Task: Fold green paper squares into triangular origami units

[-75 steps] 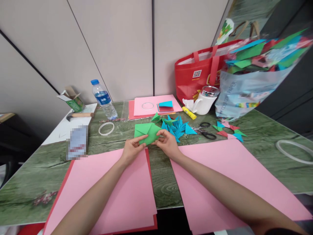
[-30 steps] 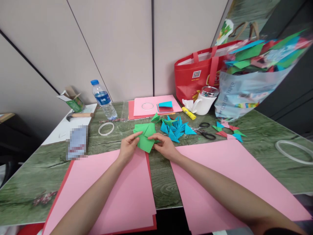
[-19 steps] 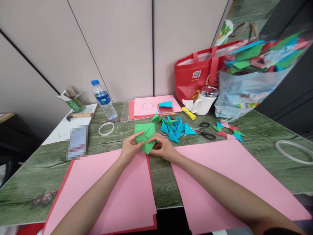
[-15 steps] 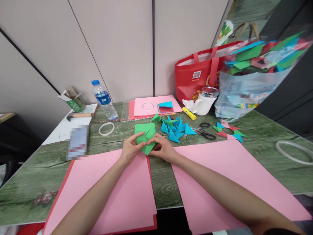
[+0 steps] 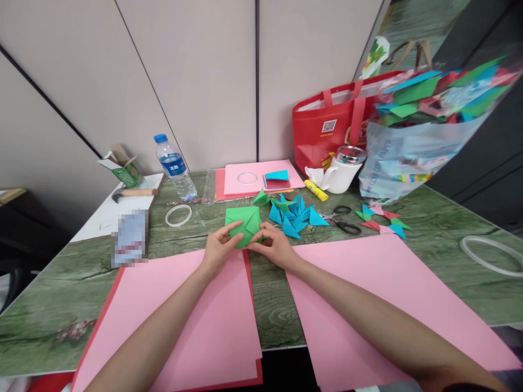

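Between both hands, above the inner edge of the left pink sheets [image 5: 196, 316], is a folded green paper [image 5: 244, 220] with crease lines. My left hand [image 5: 220, 249] grips its left side, thumb on the front. My right hand [image 5: 273, 245] pinches its lower right corner between thumb and fingers. Just right of the paper lie folded blue pieces [image 5: 296, 218] and folded green pieces [image 5: 261, 197]. Scissors [image 5: 343, 219] with black handles rest beside them, and a ring of joined coloured pieces [image 5: 370, 224] lies farther right.
Behind are a water bottle [image 5: 175, 169], a yellow glue stick [image 5: 316, 190], a white mug [image 5: 343, 174], a red bag [image 5: 318, 133] and a plastic bag of folded papers [image 5: 400, 158]. A pink sheet [image 5: 379, 294] lies under my right forearm. Tape rings [image 5: 178, 215] and a hammer [image 5: 137, 192] are also on the table.
The lower point of the green paper is now folded away, leaving a flatter bottom edge. My right thumb has moved down from the middle of the paper to its lower edge.
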The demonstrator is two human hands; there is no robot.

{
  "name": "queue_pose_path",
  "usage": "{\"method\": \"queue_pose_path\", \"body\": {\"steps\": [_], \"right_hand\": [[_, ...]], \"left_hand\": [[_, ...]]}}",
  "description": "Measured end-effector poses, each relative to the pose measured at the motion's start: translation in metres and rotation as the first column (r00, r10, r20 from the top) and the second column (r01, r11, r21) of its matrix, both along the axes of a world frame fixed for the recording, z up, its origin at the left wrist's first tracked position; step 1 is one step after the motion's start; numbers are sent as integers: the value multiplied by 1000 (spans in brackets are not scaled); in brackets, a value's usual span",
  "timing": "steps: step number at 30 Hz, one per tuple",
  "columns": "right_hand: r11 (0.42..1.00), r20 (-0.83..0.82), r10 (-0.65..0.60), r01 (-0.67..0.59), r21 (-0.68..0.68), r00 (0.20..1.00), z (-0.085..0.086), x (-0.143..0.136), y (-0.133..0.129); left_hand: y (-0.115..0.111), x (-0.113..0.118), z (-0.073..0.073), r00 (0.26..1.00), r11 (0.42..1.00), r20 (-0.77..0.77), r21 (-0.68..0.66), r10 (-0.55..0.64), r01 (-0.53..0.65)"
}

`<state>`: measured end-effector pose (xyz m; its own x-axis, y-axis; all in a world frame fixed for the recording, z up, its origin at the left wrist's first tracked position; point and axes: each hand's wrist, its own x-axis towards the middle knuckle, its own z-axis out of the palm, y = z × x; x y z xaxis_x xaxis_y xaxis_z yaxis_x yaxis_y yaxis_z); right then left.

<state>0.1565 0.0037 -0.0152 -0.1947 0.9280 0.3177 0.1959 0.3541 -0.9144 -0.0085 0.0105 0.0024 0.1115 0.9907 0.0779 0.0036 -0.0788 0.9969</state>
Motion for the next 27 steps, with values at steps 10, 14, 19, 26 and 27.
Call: {"method": "queue_pose_path", "body": {"steps": [10,14,19,26,27], "right_hand": [[986,-60,-141,136,-92,988,2,0,-1],[986,-65,-142,135,-101,988,1,-1,-1],[986,-114,-134,121,-111,984,0,-1,-1],[984,-267,-73,26,-174,961,-1,-2,0],[983,-282,-69,17,-184,957,-1,-2,0]], "left_hand": [[-5,2,6,992,996,-97,2,-86,87],[-6,4,5,993,997,-90,6,-75,76],[-5,4,-1,993,1000,-118,7,-6,7],[-4,3,0,993,999,-110,32,32,-29],[-4,3,0,995,999,-104,30,15,-12]]}}
